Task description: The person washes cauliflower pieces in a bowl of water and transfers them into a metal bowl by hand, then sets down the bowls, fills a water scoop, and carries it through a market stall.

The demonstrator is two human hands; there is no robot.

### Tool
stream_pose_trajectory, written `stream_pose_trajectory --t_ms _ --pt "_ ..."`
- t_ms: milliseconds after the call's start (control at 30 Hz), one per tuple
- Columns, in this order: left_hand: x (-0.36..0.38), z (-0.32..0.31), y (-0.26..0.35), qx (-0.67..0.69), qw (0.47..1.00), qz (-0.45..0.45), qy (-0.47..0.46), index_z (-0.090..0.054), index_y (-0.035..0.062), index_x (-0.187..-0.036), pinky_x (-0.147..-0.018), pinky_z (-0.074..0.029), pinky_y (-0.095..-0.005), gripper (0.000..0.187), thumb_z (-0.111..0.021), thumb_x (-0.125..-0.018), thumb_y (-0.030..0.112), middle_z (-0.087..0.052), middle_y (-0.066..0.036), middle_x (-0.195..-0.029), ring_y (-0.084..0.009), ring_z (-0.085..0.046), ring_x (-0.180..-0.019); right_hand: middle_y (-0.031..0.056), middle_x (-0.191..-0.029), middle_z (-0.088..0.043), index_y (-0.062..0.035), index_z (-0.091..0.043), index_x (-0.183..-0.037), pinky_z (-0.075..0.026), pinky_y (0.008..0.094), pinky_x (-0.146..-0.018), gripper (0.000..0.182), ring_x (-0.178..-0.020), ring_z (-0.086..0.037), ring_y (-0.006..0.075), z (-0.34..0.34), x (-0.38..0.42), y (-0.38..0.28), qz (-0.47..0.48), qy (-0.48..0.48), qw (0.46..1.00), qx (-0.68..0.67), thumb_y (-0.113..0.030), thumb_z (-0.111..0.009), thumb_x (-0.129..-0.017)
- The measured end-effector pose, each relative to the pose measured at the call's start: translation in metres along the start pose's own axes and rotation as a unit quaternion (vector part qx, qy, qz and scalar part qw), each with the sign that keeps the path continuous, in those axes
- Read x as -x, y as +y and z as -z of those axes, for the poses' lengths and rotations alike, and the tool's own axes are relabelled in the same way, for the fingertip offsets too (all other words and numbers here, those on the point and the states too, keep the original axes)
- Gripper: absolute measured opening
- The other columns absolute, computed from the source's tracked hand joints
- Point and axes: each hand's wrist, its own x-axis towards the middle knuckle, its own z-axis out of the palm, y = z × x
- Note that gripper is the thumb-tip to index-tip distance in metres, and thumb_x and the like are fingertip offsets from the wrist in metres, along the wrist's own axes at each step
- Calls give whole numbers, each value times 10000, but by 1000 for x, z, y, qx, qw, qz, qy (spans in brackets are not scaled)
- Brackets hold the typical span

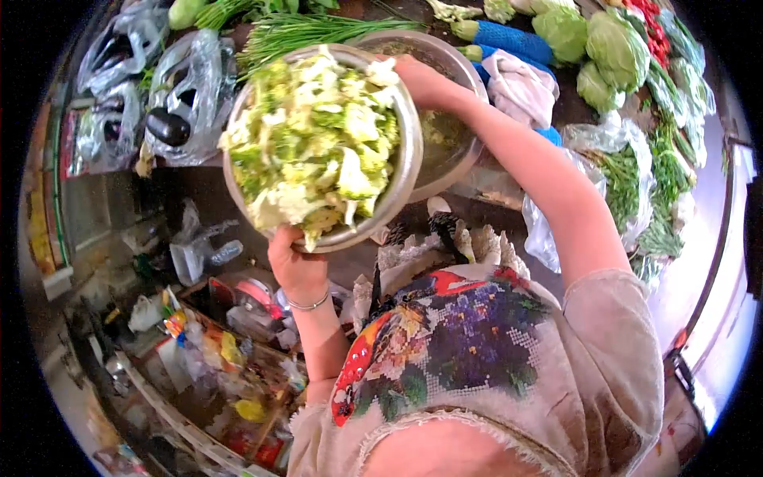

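Note:
Both my hands hold a round metal bowl [408, 151] heaped with chopped pale-green leafy vegetables [318, 143]. My left hand [296, 258] grips the rim at the near side, thumb on the edge. On the far right side, my right hand [415, 82] is closed at the rim, its fingertips partly hidden behind the bowl. The bowl is raised and partly covers a second, wider metal basin [469, 119] on the table, which has murky liquid and bits in it.
Long green stalks [318, 32] lie behind the bowl. A pale cloth [520, 86] rests on blue-wrapped vegetables [509, 40], with cabbages [618, 49] to the right. Plastic bags [191, 83] and a dark eggplant [168, 126] sit left. Below are cluttered boxes [214, 350].

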Motion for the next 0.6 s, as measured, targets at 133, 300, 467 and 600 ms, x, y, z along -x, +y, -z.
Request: stream_pose_trajectory --t_ms 133,300,467,600 --pt "-3 -18 18 1 999 -26 -26 -485 3 -1158 -855 -460 -427 311 -382 -904 150 -576 -139 -1100 -283 -572 -984 232 -1282 -388 -179 -370 -1340 -381 537 -932 851 -1159 -411 435 33 16 -91 -150 -69 986 -16 -609 -637 -657" --pt "-3 -31 34 -1 1000 -22 -17 -513 -92 -1073 -903 -437 -407 328 -379 -810 52 -551 -169 -1098 -272 -542 -1021 228 -1163 -452 -127 -505 -1206 -423 523 -885 694 -1070 -458 411 -5 27 -94 5 -85 994 63 -547 -656 -675" --pt "-5 -31 35 -10 998 -50 -21 -494 -86 -1110 -901 -439 -406 343 -371 -823 56 -549 -162 -1108 -268 -544 -1023 244 -958 -533 -39 -612 -1000 -498 442 -715 368 -957 -530 388 -49 47 -90 163 37 982 85 -248 -682 -704" --pt "-7 -27 37 -80 994 -64 -40 -493 -73 -1112 -894 -444 -421 331 -368 -835 59 -542 -159 -1125 -273 -551 -1010 205 -725 -569 -38 -611 -796 -499 396 -627 134 -716 -615 291 -93 44 -59 241 18 969 53 -69 -602 -666"
